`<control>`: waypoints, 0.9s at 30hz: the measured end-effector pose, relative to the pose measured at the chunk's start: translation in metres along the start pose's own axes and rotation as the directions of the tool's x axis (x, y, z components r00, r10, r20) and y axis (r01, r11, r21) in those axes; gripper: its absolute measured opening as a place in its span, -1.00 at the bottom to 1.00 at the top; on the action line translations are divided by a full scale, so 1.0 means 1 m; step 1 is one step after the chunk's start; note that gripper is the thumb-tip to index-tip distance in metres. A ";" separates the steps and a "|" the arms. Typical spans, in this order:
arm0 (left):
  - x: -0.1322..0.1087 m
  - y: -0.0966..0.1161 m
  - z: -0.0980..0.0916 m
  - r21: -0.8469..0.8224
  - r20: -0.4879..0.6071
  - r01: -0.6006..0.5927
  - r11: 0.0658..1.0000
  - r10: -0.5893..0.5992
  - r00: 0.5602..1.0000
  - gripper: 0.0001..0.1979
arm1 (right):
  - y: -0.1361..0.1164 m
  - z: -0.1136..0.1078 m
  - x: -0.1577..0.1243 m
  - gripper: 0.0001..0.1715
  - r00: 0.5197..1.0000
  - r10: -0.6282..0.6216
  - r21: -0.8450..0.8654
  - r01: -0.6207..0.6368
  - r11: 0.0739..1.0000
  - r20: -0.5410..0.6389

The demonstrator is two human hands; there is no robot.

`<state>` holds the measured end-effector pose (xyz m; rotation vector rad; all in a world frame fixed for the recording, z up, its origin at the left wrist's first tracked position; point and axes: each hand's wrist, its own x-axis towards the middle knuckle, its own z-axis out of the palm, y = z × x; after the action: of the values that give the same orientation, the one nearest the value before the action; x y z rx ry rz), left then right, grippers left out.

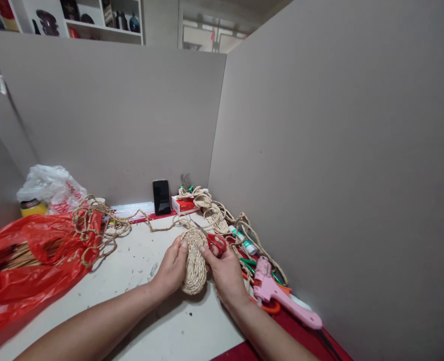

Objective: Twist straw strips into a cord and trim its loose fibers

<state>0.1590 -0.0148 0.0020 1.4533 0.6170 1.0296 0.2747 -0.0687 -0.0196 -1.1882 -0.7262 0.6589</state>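
Between my two hands is an oval sole of coiled straw rope (195,263), held tilted above the white board. My left hand (172,265) grips its left edge, thumb on top. On the opposite edge, my right hand (225,273) presses its thumb on the coils, with the other fingers mostly hidden. Red-handled scissors (217,243) show right behind the right hand's fingers; whether that hand touches them I cannot tell. A length of straw rope (159,229) runs from the far end of the sole leftwards to a loose tangle.
A red plastic bag (37,281) with dry stalks lies left. At the back stand a phone (162,197) and a red-and-white box (184,204). To the right are a pink glue gun (282,296), a glue stick tube (243,240) and rope loops (214,215). Grey partitions (131,115) enclose the table.
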 end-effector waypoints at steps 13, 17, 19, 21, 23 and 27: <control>0.099 0.019 -0.110 0.546 -0.021 -0.029 0.837 0.048 0.999 -0.80 | -0.030 -0.020 0.035 -0.47 0.983 -0.011 0.034 0.018 0.999 -0.186; 0.106 -0.003 -0.121 0.713 0.059 -0.037 0.700 -0.006 0.998 -0.83 | -0.048 -0.018 0.056 -0.50 0.982 0.000 0.014 0.002 1.000 -0.187; 0.105 -0.014 -0.118 0.771 0.089 -0.053 0.635 -0.025 0.996 -0.77 | -0.052 -0.016 0.070 -0.55 0.980 -0.014 -0.027 0.009 1.000 -0.197; 0.103 -0.020 -0.117 0.812 0.109 -0.072 0.579 -0.029 0.994 -0.74 | -0.051 -0.014 0.084 -0.65 0.976 -0.031 -0.093 0.011 0.996 -0.217; 0.101 -0.018 -0.119 0.841 0.120 -0.092 0.533 -0.018 0.993 -0.74 | -0.048 -0.012 0.098 -0.75 0.972 -0.048 -0.178 0.006 0.984 -0.231; 0.092 0.010 -0.136 0.872 0.103 -0.127 0.472 0.076 0.992 -0.87 | -0.036 -0.013 0.119 -0.64 0.963 -0.135 -0.363 0.043 0.931 -0.233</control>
<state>0.0836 0.1298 0.0224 2.4529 1.1421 0.7490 0.3604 0.0079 0.0307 -1.5305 -0.6933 0.2930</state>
